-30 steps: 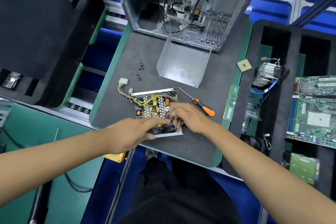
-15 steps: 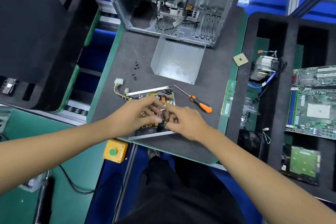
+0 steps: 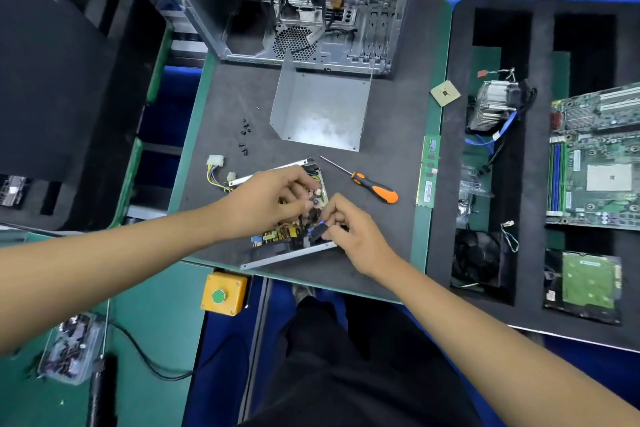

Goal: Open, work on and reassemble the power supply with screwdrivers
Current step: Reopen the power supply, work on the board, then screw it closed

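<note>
Inspecting bench: power supply (image 3: 277,236) lies open at the mat's (image 3: 388,135) near edge.
Left hand (image 3: 263,199): your fingers curl into its wiring.
Right hand (image 3: 349,230): you pinch a black connector (image 3: 318,231).
Room: screwdriver (image 3: 374,186) just right; cover (image 3: 320,111) behind.

Opened power supply (image 3: 291,232) flat on mat, board exposed, orange-black screwdriver (image 3: 372,185) lying beside

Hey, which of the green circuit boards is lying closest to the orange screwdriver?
The narrow memory stick, lying at the mat's right edge just right of the screwdriver. The motherboard and the square green board lie farther right in the foam tray.
</note>
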The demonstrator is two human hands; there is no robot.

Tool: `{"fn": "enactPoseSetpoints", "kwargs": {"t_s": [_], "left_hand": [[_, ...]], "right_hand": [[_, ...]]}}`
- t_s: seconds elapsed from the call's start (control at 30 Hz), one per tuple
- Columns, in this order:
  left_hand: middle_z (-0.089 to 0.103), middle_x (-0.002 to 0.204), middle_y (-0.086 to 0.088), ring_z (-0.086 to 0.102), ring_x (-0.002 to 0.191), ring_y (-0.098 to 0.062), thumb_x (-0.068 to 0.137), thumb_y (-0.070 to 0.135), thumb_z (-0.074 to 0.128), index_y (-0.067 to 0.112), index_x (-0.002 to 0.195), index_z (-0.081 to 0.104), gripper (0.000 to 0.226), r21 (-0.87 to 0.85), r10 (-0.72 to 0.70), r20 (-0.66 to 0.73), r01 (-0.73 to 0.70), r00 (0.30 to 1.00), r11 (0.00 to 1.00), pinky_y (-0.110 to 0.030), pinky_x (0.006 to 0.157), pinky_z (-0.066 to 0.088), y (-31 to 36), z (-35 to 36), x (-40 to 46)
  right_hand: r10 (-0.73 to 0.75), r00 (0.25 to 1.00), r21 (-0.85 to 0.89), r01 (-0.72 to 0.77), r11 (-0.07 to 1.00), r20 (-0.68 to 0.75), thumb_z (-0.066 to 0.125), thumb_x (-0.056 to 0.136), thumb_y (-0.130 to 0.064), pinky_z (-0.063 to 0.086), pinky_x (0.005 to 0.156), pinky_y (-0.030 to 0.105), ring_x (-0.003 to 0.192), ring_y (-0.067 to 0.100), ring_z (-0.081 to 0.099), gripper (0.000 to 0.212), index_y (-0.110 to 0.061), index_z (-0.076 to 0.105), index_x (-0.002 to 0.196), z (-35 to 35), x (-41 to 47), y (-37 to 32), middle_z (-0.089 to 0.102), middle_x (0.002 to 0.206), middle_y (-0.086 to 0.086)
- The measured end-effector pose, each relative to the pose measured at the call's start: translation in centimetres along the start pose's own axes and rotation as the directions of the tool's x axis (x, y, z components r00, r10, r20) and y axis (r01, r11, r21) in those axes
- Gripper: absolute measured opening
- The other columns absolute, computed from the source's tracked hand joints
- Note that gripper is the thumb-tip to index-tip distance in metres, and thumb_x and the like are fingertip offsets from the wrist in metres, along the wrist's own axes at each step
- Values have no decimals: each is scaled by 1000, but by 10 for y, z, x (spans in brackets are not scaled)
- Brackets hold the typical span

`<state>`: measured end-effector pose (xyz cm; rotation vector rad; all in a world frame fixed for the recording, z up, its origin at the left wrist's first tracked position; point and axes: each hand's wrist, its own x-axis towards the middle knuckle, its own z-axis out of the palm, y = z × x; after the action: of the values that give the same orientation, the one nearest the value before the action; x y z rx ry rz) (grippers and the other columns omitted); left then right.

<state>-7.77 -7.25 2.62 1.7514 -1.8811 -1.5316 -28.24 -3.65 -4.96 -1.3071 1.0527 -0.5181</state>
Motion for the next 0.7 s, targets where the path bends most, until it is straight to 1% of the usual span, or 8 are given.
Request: {"fn": "enactPoseSetpoints", "kwargs": {"t_s": [0.07,0.13,0.17,0.23,0.33,0.4,0.53,0.7], "left_hand": [[71,90,8,70,78,-4,94,20,75,19,120,65,28,64,19,-12,-18,1000,998,-20,76,57,1,0,1],[69,92,8,67,80,-3,94,19,74,17,118,65,26,129,43,-13,-41,999,991,-13,72,51,0,1,3],[69,93,9,66,82,-2,95,17,73,16,117,66,24,173,61,0,-60,998,983,-10,71,49,0,2,4],[67,97,9,63,85,-3,95,12,71,15,113,70,18,271,115,47,-123,992,955,-8,73,46,-1,3,9],[63,99,5,60,84,-6,96,13,70,15,104,71,8,395,193,134,-231,972,889,-21,78,49,-1,6,17],[62,98,4,60,87,-14,97,19,69,15,100,68,4,511,236,155,-282,959,812,-33,80,47,-2,8,23],[62,101,12,61,95,-11,97,33,66,26,101,65,8,687,248,198,-315,948,656,-31,80,29,-3,11,31],[60,104,13,60,100,-10,100,40,61,34,101,67,9,703,199,242,-313,950,639,-35,91,35,8,16,36]], "right_hand": [[20,999,-48,-22,999,-39,64,75,-26,45,67,44,71,26,54,17,-30,51,85,2,1,0,59,71,-10],[7,994,-202,-29,979,-105,63,73,-33,43,63,35,65,12,55,18,-34,49,85,4,3,2,63,72,-11],[-15,990,-262,-22,965,-138,61,72,-36,42,63,29,67,12,57,16,-34,50,84,4,3,3,63,72,-13],[-99,981,-359,32,933,-169,56,75,-33,42,71,26,67,10,54,6,-31,56,80,0,2,9,61,68,-14],[-316,947,-570,229,789,-57,59,83,-18,40,81,39,65,8,46,8,-23,63,78,-11,-3,25,58,68,-12],[-392,919,-632,327,703,40,54,88,-18,36,83,37,69,15,49,12,-18,65,83,-14,-3,30,61,75,-8],[-381,916,-704,352,617,124,43,92,-20,37,92,40,75,20,52,21,-18,63,88,-13,-1,31,57,81,-5],[-397,904,-737,377,560,161,41,90,-15,41,90,42,80,22,53,30,-20,70,97,-14,-2,32,58,89,-1]]}}
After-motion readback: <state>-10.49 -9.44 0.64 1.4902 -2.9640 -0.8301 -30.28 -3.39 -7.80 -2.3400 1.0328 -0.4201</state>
